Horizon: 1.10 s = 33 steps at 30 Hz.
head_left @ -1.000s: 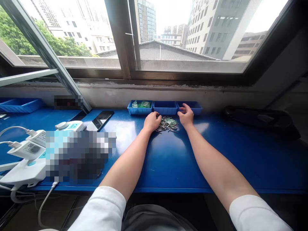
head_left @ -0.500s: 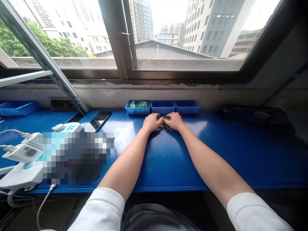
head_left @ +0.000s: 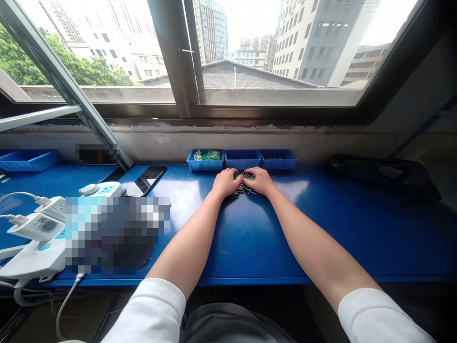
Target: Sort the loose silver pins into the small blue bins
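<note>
A small pile of dark and silvery thin metal pieces (head_left: 243,189) lies on the blue table (head_left: 246,238), just in front of the bins. My left hand (head_left: 226,182) curves round the pile's left side, and my right hand (head_left: 260,181) curves round its right side. Both thumbs point inward and nearly meet over the pile. Bits of green show under each hand. The fingertips are bent down at the far side of the pile, and what they pinch, if anything, is too small to make out.
Three joined blue bins stand behind my hands; the left bin (head_left: 205,165) holds green packets. A phone (head_left: 147,181), a white power strip (head_left: 39,259) with plugs and a blurred object lie at left. A dark bag (head_left: 385,176) sits at right, below the window.
The view has shifted very slightly. My right hand has moved a touch to the right; both hands otherwise stay round the pile.
</note>
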### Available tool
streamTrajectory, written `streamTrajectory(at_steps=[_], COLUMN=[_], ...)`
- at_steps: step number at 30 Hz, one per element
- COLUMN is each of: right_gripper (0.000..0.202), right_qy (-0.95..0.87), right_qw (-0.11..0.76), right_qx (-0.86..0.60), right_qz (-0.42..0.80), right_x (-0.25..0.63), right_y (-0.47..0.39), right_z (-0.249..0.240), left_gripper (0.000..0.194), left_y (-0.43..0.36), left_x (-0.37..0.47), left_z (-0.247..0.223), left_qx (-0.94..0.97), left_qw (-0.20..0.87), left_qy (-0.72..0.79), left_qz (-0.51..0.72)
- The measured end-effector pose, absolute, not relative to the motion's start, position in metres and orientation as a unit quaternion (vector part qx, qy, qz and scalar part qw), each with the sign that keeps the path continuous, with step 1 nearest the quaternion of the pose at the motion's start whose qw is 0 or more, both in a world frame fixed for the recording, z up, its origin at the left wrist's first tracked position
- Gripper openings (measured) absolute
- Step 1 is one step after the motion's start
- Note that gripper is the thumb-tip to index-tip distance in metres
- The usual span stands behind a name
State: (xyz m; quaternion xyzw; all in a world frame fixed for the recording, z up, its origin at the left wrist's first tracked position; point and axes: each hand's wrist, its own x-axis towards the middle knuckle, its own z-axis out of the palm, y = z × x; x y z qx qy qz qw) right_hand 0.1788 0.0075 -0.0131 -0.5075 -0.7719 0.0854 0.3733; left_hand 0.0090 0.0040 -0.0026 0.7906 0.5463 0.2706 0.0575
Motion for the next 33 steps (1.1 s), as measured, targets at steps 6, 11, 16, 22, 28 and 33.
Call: streamTrajectory(at_steps=[6,11,16,22,28,33], right_gripper=[0.046,0.026,0.019,0.032,0.038,0.034], right_qy=[-0.771,-0.742,-0.697,-0.627,-0.6,-0.611], right_qw=[0.375,0.426,0.499,0.579,0.599,0.58], right_qx=[-0.504,-0.5,-0.489,-0.48,-0.429,-0.403], right_qz=[0.106,0.133,0.162,0.204,0.312,0.357], right_x=[0.178,0.176,0.175,0.177,0.176,0.174], right_y=[0.003,-0.001,-0.003,0.003,0.009,0.008], right_z=[-0.009,-0.005,-0.001,0.001,0.0,-0.002], left_gripper=[0.037,0.043,0.042,0.036,0.045,0.018], left_y=[0.005,0.005,0.002,-0.003,-0.001,0.003], left_x=[0.009,0.008,0.008,0.01,0.008,0.007], left_z=[-0.003,-0.003,0.003,0.006,0.002,0.0], left_qx=[0.788,0.775,0.769,0.788,0.782,0.769], left_qw=[0.067,0.09,0.079,0.1,0.151,0.152], left_qy=[0.547,0.551,0.525,0.469,0.437,0.459], left_qz=[0.275,0.296,0.357,0.385,0.418,0.419])
